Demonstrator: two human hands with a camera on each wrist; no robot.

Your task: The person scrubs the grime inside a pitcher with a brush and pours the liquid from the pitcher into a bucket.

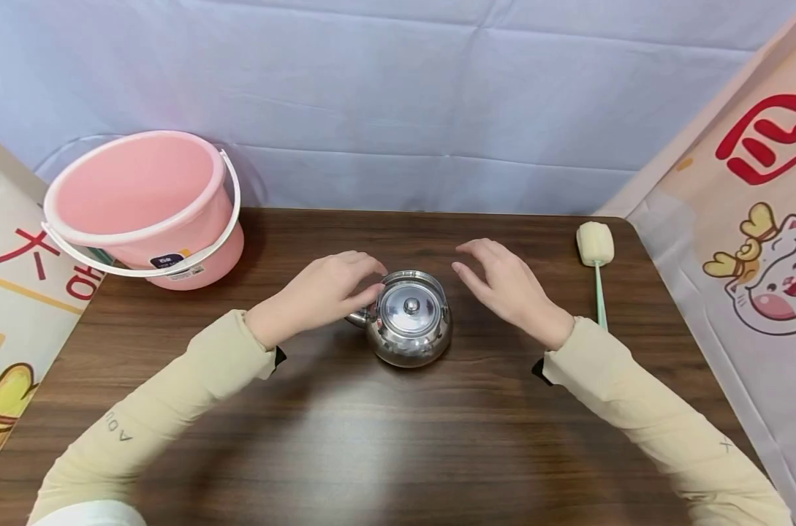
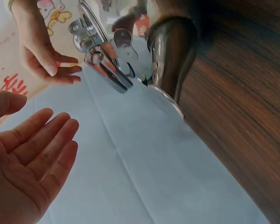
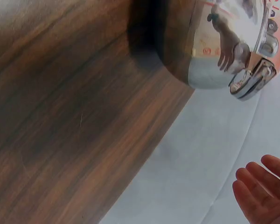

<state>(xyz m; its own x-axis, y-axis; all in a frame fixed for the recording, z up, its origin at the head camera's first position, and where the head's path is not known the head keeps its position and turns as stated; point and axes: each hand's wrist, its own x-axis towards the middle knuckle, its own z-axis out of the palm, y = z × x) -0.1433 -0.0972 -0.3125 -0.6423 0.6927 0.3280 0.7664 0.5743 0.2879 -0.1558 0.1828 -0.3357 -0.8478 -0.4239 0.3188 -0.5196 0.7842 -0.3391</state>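
A shiny metal kettle [image 1: 407,347] stands upright on the brown wooden table, its round lid [image 1: 398,314] in place. The spout [image 2: 170,51] points left, and the hoop handle appears to lie folded toward the far side. Beside the kettle's left, my left hand [image 1: 328,288] hovers with relaxed fingers; the left wrist view shows the palm [image 2: 23,182] holding nothing. To the right of the kettle and apart from it is my right hand [image 1: 509,285], fingers loosely bent. Its fingers [image 3: 252,186] are bare in the right wrist view, where the kettle's side [image 3: 210,46] reflects a hand.
A pink bucket [image 1: 207,256] with a white handle sits at the back left of the table [image 1: 437,446]. At the right lies a brush with a cream sponge head [image 1: 595,245] and pale green stick. A light blue cloth [image 1: 371,95] hangs behind; printed cloths flank both sides.
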